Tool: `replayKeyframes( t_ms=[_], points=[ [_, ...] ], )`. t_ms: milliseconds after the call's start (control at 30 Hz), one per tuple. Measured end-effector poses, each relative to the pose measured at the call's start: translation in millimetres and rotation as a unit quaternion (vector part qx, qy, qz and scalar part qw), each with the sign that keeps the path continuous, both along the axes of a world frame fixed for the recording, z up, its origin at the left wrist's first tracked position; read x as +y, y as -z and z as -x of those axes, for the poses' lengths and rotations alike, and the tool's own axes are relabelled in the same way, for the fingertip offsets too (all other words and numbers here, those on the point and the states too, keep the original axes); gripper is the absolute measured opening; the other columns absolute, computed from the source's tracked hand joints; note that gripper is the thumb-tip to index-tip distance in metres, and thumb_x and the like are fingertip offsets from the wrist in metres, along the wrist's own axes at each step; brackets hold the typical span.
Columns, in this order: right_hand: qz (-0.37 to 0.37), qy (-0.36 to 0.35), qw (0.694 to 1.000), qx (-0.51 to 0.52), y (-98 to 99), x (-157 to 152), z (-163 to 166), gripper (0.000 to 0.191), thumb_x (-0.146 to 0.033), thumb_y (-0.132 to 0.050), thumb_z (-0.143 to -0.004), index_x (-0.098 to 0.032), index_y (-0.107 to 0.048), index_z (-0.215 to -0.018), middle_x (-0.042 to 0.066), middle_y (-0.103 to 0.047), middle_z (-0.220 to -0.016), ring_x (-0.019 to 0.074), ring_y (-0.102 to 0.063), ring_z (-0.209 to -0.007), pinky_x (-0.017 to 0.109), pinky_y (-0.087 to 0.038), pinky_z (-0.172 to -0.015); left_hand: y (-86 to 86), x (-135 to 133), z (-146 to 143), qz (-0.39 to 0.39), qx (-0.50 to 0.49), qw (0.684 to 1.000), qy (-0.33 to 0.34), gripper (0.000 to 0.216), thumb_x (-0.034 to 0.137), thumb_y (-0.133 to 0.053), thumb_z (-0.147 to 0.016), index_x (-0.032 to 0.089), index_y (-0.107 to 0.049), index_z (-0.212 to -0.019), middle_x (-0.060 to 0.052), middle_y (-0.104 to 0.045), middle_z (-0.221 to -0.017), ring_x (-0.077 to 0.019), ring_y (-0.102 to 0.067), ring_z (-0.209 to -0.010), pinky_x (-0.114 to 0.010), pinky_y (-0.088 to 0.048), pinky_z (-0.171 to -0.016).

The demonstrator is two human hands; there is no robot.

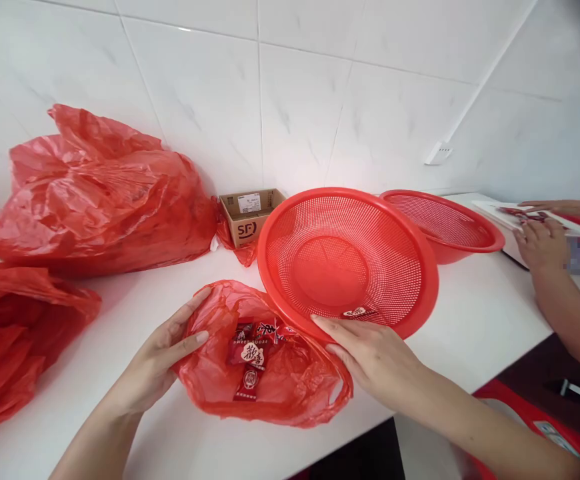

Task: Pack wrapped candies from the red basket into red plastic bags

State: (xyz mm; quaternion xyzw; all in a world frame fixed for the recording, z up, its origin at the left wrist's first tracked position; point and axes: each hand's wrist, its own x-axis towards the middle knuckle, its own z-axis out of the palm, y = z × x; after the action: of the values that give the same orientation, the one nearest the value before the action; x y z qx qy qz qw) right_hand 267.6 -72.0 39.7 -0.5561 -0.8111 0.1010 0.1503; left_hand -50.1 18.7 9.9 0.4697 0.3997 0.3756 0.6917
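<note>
My left hand (163, 357) pinches the left rim of a small red plastic bag (280, 390) lying open on the white counter (470, 320). Several red-wrapped candies (250, 353) lie inside the bag. My right hand (370, 357) grips the near rim of a red mesh basket (345, 263), which is tilted with its low edge over the bag's mouth. One candy (357, 312) rests on the basket's lower inside edge, close to my right fingers.
A big stuffed red bag (100, 193) sits at the back left, another red bag (15, 333) at the left edge. A small cardboard box (250, 217) stands by the tiled wall. A second red basket (445, 223) lies behind. Another person's hands (545, 243) work at the right.
</note>
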Motion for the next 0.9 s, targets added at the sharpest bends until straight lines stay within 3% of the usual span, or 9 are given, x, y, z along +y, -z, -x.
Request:
replayKeyframes(
  t_ms=[233, 300, 367, 467, 567, 667, 733, 833, 900],
  points=[
    [0.131, 0.036, 0.985, 0.104, -48.5, 56, -45, 0.045, -0.047, -0.040, -0.097, -0.028, -0.058, -0.133, 0.005, -0.060, -0.136, 0.0250, -0.055, -0.126, 0.044, -0.045, -0.105, 0.3, 2, -1, 0.003, 0.002, 1.000, -0.011, 0.070, 0.034, -0.072, -0.078, 0.037, -0.044, -0.143, -0.002, -0.038, -0.155, -0.0341, -0.037, -0.139, -0.041, -0.038, -0.111],
    [0.172, 0.052, 0.983, 0.024, -49.5, 80, -62, 0.045, -0.047, -0.057, -0.087, -0.029, -0.063, -0.127, 0.008, -0.064, -0.129, 0.0293, -0.060, -0.118, 0.045, -0.050, -0.096, -0.2, 2, 0, 0.000, 0.000, 1.000, -0.011, 0.069, 0.034, -0.071, -0.079, 0.037, -0.044, -0.143, -0.001, -0.033, -0.157, -0.0339, -0.035, -0.140, -0.041, -0.038, -0.111],
    [0.256, 0.050, 0.962, -0.081, -41.2, 100, -75, 0.037, -0.036, -0.070, -0.073, -0.027, -0.072, -0.109, 0.008, -0.071, -0.109, 0.0303, -0.068, -0.098, 0.042, -0.055, -0.080, -1.0, 2, 1, -0.003, -0.004, 1.000, -0.005, 0.067, 0.033, -0.069, -0.081, 0.038, -0.044, -0.143, 0.000, -0.030, -0.159, -0.0332, -0.034, -0.141, -0.040, -0.041, -0.110],
    [0.328, 0.039, 0.932, -0.151, -27.8, 114, -84, 0.016, -0.021, -0.069, -0.066, -0.023, -0.072, -0.081, 0.005, -0.071, -0.080, 0.0255, -0.068, -0.071, 0.035, -0.052, -0.062, -3.1, 1, 0, -0.007, -0.012, 1.000, 0.004, 0.066, 0.031, -0.068, -0.083, 0.037, -0.042, -0.144, -0.001, -0.031, -0.158, -0.0326, -0.037, -0.140, -0.038, -0.043, -0.108],
    [0.239, 0.060, 0.966, -0.080, -33.0, 112, -79, 0.006, -0.027, -0.065, -0.074, -0.021, -0.064, -0.074, 0.004, -0.067, -0.074, 0.0220, -0.065, -0.065, 0.033, -0.049, -0.060, -5.3, -1, -2, -0.004, -0.023, 1.000, 0.004, 0.071, 0.031, -0.069, -0.083, 0.034, -0.038, -0.147, -0.005, -0.036, -0.156, -0.0336, -0.042, -0.136, -0.039, -0.045, -0.106],
    [0.145, 0.075, 0.982, 0.090, -52.5, 95, -52, 0.021, -0.043, -0.058, -0.084, -0.023, -0.060, -0.090, 0.004, -0.068, -0.083, 0.0200, -0.066, -0.070, 0.032, -0.052, -0.064, -5.6, -1, -4, 0.001, -0.024, 1.000, 0.005, 0.075, 0.031, -0.069, -0.082, 0.033, -0.035, -0.149, -0.007, -0.043, -0.153, -0.0335, -0.046, -0.133, -0.039, -0.047, -0.105],
    [0.139, 0.041, 0.975, 0.168, -63.1, 79, -24, 0.030, -0.048, -0.057, -0.086, -0.025, -0.057, -0.104, 0.003, -0.069, -0.089, 0.0189, -0.066, -0.072, 0.032, -0.053, -0.067, -4.9, -1, -4, -0.002, -0.015, 1.000, 0.007, 0.073, 0.031, -0.069, -0.083, 0.035, -0.036, -0.148, -0.005, -0.042, -0.153, -0.0324, -0.045, -0.135, -0.038, -0.047, -0.104],
    [0.090, -0.013, 0.985, 0.147, -69.7, 57, 10, 0.035, -0.044, -0.060, -0.086, -0.029, -0.056, -0.118, 0.003, -0.069, -0.100, 0.0199, -0.066, -0.081, 0.035, -0.054, -0.075, -4.7, -1, -3, -0.028, 0.000, 1.000, -0.002, 0.069, 0.031, -0.068, -0.083, 0.040, -0.039, -0.145, 0.001, -0.032, -0.158, -0.0300, -0.038, -0.140, -0.035, -0.044, -0.107],
    [-0.002, 0.015, 0.993, 0.119, -70.3, 43, 13, 0.038, -0.041, -0.058, -0.089, -0.032, -0.055, -0.126, 0.004, -0.068, -0.113, 0.0225, -0.065, -0.091, 0.039, -0.053, -0.081, -5.5, -1, -2, -0.047, 0.007, 0.999, -0.007, 0.070, 0.032, -0.068, -0.083, 0.043, -0.038, -0.145, 0.003, -0.029, -0.160, -0.0295, -0.035, -0.141, -0.036, -0.041, -0.110]
  ],
)
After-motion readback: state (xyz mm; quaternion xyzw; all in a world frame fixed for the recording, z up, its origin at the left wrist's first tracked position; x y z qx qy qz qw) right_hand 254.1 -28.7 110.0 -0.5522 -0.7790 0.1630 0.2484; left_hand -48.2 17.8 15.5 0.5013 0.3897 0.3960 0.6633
